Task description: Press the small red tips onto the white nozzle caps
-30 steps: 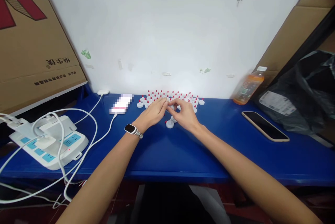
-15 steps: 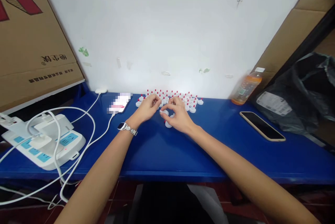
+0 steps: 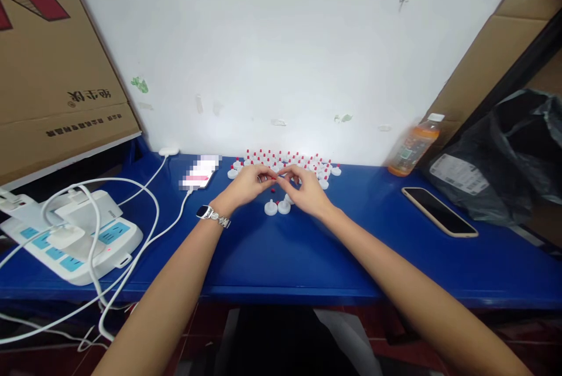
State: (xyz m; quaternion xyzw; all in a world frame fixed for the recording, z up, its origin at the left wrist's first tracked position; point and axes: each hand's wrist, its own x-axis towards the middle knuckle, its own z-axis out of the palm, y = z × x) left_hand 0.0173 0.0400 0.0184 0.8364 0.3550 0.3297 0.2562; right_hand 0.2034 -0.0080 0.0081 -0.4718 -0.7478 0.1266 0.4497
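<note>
My left hand (image 3: 252, 183) is closed in a pinch, with a bit of a small red tip (image 3: 274, 177) showing at its fingertips. Facing it, my right hand (image 3: 305, 188) also pinches, its fingertips almost meeting the left ones; what they hold is hidden. Just below the hands stand two round white nozzle caps, one on the left (image 3: 271, 208) without a red tip and one on the right (image 3: 284, 207). A loose red tip (image 3: 273, 191) lies above them on the blue table (image 3: 290, 259). Behind my hands, several white caps with red tips (image 3: 325, 178) are crowded together.
To the left are a lit phone (image 3: 201, 172) on a charging cable and a white power strip (image 3: 74, 241) with looped cords. At right lie a dark-screened phone (image 3: 439, 212), an orange drink bottle (image 3: 415, 144) and a black plastic bag (image 3: 492, 159). A white wall panel (image 3: 281, 60) rises behind.
The white cap that was at my right fingertips is gone from there, and a tipless cap now stands on the table nearer me. Both hands have come together at the fingertips.
</note>
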